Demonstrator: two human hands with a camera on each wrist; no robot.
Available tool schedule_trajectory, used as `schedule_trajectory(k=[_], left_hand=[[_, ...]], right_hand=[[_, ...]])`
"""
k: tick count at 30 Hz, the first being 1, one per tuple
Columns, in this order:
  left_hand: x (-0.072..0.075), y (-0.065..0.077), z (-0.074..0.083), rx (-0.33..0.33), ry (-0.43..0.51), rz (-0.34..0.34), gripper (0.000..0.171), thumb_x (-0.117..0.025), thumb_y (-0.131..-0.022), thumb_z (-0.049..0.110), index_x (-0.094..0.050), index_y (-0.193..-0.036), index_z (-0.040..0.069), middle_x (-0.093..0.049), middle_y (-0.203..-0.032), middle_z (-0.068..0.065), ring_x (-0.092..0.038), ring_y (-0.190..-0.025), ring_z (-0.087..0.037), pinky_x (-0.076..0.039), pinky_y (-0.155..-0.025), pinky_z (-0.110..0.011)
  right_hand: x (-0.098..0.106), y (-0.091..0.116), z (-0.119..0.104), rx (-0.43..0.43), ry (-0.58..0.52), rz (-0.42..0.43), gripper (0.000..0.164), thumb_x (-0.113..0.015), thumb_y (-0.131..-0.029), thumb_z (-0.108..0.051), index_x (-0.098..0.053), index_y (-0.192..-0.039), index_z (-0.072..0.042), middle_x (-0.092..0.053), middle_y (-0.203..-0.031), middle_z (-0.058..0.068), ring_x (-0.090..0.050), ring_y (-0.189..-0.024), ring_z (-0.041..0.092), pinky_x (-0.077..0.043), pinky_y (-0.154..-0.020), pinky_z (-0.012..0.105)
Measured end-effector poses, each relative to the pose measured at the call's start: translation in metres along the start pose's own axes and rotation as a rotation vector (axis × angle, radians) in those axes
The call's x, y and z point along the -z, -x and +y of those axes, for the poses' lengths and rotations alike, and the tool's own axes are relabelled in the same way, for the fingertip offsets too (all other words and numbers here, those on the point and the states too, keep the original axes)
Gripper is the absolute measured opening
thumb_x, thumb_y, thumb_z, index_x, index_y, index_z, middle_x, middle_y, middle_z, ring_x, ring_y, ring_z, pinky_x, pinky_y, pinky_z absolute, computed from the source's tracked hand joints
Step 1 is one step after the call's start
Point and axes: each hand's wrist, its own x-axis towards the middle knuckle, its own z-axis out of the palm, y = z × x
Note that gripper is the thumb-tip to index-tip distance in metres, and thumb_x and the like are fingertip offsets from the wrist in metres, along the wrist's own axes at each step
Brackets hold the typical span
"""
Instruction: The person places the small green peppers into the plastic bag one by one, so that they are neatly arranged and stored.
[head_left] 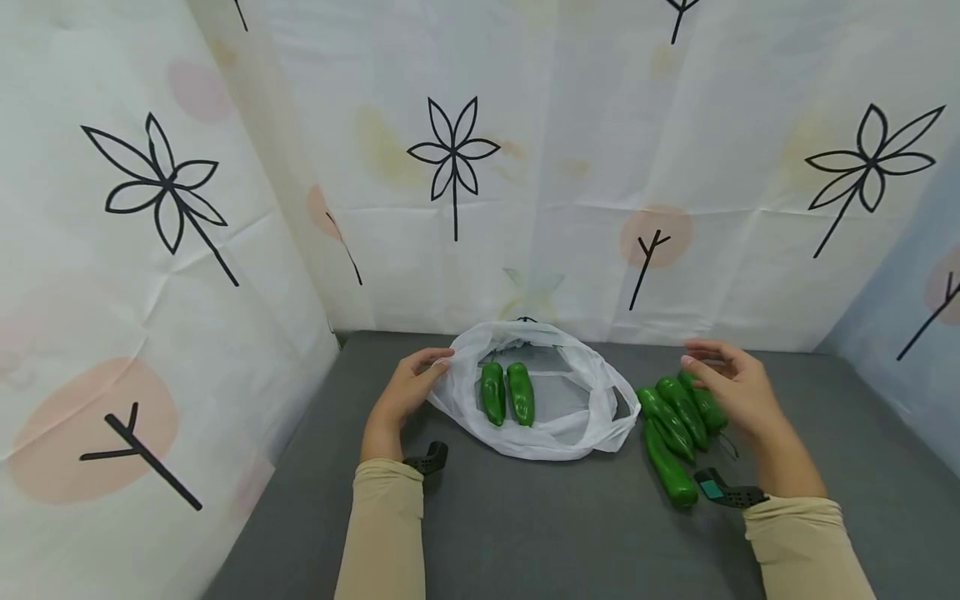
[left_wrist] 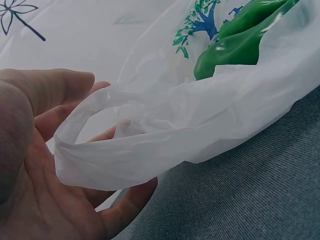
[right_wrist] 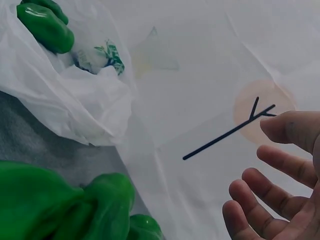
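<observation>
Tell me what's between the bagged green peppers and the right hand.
In the head view, the right rim of the white plastic bag, then the loose green peppers, nearest the right hand.

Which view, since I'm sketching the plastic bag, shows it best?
The head view: nearly the whole bag shows, mouth open, two peppers inside. The left wrist view shows it close but cropped; the right wrist view shows only part, cut off at left.

Soft, diffuse light; small glints on green peppers [left_wrist: 235, 47]
</observation>
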Motion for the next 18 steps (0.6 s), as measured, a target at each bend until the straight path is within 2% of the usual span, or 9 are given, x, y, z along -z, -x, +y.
schedule_trajectory(k=[5,10,13,18], left_hand=[[0.000,0.000,0.001,0.005,0.001,-0.016,0.040,-0.060,-0.111,0.030,-0.063,-0.148,0.014,-0.050,-0.161,-0.013,-0.042,-0.153,-0.037,-0.037,-0.123,-0.061],[-0.001,0.000,-0.001,0.021,0.002,-0.013,0.039,-0.061,-0.110,0.031,-0.065,-0.146,0.017,-0.052,-0.159,-0.011,-0.043,-0.153,-0.035,-0.038,-0.123,-0.060],[-0.001,-0.001,-0.003,0.032,0.006,-0.006,0.037,-0.062,-0.110,0.030,-0.066,-0.144,0.019,-0.053,-0.157,-0.011,-0.044,-0.152,-0.034,-0.039,-0.122,-0.060],[-0.001,0.000,-0.001,0.027,0.002,-0.005,0.037,-0.062,-0.110,0.028,-0.066,-0.145,0.018,-0.052,-0.157,-0.012,-0.046,-0.151,-0.036,-0.039,-0.122,-0.060]], right_hand=[[0.008,0.004,0.009,-0.005,0.024,0.028,0.043,-0.062,-0.110,-0.031,-0.058,-0.146,-0.009,-0.054,-0.124,-0.019,-0.058,-0.104,-0.014,-0.055,-0.082,0.010],[0.013,0.003,0.017,-0.028,0.057,0.035,0.049,-0.062,-0.110,-0.032,-0.054,-0.148,-0.003,-0.054,-0.124,-0.017,-0.055,-0.104,-0.016,-0.054,-0.081,0.010],[0.014,0.001,0.021,-0.051,0.080,0.033,0.053,-0.061,-0.110,-0.034,-0.052,-0.149,0.001,-0.055,-0.128,-0.008,-0.054,-0.102,-0.017,-0.055,-0.081,0.010],[0.015,0.000,0.030,-0.100,0.112,0.036,0.058,-0.059,-0.110,-0.037,-0.050,-0.150,0.004,-0.054,-0.139,0.018,-0.052,-0.096,-0.020,-0.056,-0.079,0.012]])
